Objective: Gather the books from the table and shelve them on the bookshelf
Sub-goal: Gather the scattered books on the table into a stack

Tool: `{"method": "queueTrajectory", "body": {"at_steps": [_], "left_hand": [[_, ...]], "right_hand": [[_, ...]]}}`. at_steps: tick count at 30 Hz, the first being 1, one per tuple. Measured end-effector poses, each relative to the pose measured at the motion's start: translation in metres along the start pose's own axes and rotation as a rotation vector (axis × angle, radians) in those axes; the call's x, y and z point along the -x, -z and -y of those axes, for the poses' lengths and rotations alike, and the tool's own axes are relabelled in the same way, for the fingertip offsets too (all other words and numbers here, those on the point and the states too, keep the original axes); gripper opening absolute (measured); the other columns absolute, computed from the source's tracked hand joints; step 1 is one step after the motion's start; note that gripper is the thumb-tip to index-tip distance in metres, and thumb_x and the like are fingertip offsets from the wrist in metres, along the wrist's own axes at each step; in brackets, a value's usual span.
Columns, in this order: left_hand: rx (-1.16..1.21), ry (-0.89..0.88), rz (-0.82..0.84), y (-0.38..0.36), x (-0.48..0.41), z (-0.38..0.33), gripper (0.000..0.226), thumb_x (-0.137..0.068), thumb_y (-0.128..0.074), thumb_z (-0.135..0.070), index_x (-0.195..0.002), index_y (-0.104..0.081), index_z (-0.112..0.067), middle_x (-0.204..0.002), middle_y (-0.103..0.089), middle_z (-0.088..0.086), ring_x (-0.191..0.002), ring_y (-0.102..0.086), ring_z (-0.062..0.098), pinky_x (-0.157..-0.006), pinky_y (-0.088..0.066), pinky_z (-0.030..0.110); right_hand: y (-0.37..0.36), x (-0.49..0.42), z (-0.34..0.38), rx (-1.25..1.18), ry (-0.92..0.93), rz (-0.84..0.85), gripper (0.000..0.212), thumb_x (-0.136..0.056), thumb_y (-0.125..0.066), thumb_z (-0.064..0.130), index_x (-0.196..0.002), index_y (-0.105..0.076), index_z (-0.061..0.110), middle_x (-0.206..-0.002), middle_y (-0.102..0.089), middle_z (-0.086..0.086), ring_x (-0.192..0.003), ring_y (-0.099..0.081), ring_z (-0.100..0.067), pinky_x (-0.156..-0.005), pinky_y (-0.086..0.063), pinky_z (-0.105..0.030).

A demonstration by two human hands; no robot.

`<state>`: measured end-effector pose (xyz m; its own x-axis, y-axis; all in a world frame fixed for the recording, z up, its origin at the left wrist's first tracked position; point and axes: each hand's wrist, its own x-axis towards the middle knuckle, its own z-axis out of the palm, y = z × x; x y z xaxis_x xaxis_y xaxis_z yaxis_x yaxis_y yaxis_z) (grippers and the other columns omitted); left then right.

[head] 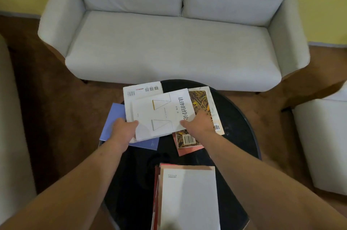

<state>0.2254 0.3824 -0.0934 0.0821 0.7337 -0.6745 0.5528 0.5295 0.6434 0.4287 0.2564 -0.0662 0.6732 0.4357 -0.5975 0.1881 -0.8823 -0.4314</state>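
White book (161, 115) between both hands, left hand (123, 132) gripping, right hand (199, 123) touching

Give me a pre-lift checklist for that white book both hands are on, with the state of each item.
1. Left hand grips the white book at its near left corner, thumb on top: ok.
2. Right hand on the book's near right edge: ok, though the fingers underneath are hidden.
3. Nothing lying on top of the white book: ok.
4. Books beneath may drag along: not ok; it overlaps another white book, the blue book and the patterned book.
5. Near stack lies flat for adding to: ok.
6. Bookshelf path: cannot tell, no shelf is in view.
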Motion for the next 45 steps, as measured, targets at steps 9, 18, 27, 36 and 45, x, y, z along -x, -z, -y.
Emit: {"method": "queueTrajectory", "body": {"at_steps": [9, 18, 27, 36, 45], "left_hand": [[0.264, 0.23, 0.087, 0.001, -0.022, -0.005, 0.025, -0.093, -0.049, -0.009, -0.098, -0.073, -0.015, -0.114, -0.073, 0.015, -0.102, -0.068, 0.04, -0.092, -0.056, 0.057], [0.48, 0.229, 0.146, 0.001, 0.004, -0.024, 0.029, -0.101, -0.051, -0.04, -0.116, -0.07, -0.023, -0.112, -0.074, 0.007, -0.105, -0.068, 0.033, -0.096, -0.053, 0.057], [0.439, 0.076, 0.024, 0.016, 0.045, -0.008, 0.02, -0.103, -0.047, -0.035, -0.118, -0.056, -0.025, -0.116, -0.07, 0.002, -0.107, -0.068, 0.03, -0.091, -0.056, 0.057], [0.445, -0.09, -0.013, 0.029, 0.14, 0.006, 0.032, -0.106, -0.043, -0.031, -0.136, -0.053, -0.027, -0.115, -0.07, -0.006, -0.104, -0.067, 0.021, -0.077, -0.056, 0.04], [0.575, -0.099, 0.076, 0.019, 0.228, 0.038, 0.03, -0.106, -0.041, -0.034, -0.126, -0.06, -0.021, -0.122, -0.072, 0.004, -0.113, -0.068, 0.03, -0.097, -0.052, 0.053]], "right_hand": [[0.011, 0.006, -0.011, -0.168, 0.066, 0.193, 0.045, -0.088, -0.077, 0.03, -0.128, -0.06, 0.019, -0.131, -0.067, -0.002, -0.116, -0.065, -0.025, -0.094, -0.057, -0.041], [0.02, 0.003, -0.01, -0.24, 0.072, 0.347, 0.047, -0.095, -0.071, 0.026, -0.138, -0.054, 0.02, -0.139, -0.062, -0.003, -0.113, -0.059, -0.022, -0.086, -0.049, -0.034], [0.029, 0.012, -0.019, -0.437, 0.062, 0.397, 0.049, -0.091, -0.074, 0.017, -0.137, -0.056, 0.021, -0.132, -0.068, -0.001, -0.12, -0.064, -0.026, -0.104, -0.052, -0.05], [0.072, 0.087, -0.041, -1.381, -0.101, 0.415, 0.029, -0.095, -0.064, 0.001, -0.12, -0.063, 0.014, -0.114, -0.078, -0.01, -0.111, -0.073, -0.031, -0.092, -0.059, -0.056], [0.101, 0.152, -0.092, -1.582, -0.143, 0.351, 0.031, -0.099, -0.061, 0.036, -0.122, -0.064, 0.015, -0.112, -0.078, -0.011, -0.104, -0.076, -0.034, -0.089, -0.06, -0.055]]}}
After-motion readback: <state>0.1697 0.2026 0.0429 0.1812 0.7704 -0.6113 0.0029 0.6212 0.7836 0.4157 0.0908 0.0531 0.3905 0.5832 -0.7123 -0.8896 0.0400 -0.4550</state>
